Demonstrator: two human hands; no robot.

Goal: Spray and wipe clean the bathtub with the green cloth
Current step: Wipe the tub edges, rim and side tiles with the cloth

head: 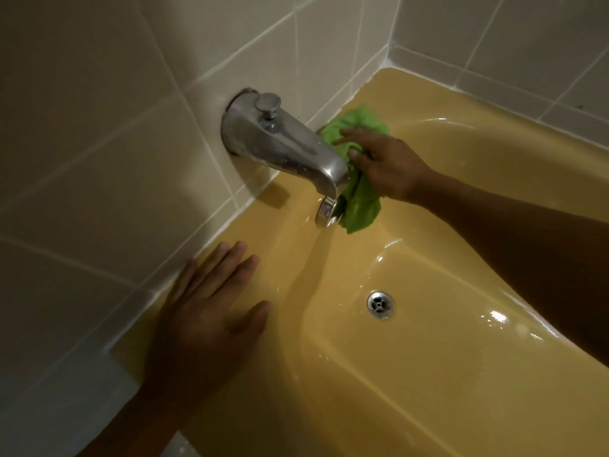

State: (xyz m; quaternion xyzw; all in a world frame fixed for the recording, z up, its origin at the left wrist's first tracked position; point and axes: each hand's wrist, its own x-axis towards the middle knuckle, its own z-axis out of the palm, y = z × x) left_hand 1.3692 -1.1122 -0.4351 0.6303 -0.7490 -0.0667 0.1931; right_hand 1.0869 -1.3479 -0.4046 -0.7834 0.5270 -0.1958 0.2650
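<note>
The yellow bathtub [445,374] fills the lower right of the head view, its surface wet and shiny. My right hand [385,166] holds the green cloth [361,199] against the tub's end rim, just right of the chrome spout [286,150]. The index finger lies stretched over the cloth and the thumb pinches it; part of the cloth hangs down beside the overflow plate [326,211]. My left hand [211,318] rests flat on the tub's rim at the lower left, fingers spread and straight, holding nothing. No spray bottle is in view.
Beige tiled walls [99,143] meet the tub at the left and at the back. The spout juts out over the tub's end, with a diverter knob [268,105] on top. A chrome drain [380,304] sits in the tub floor.
</note>
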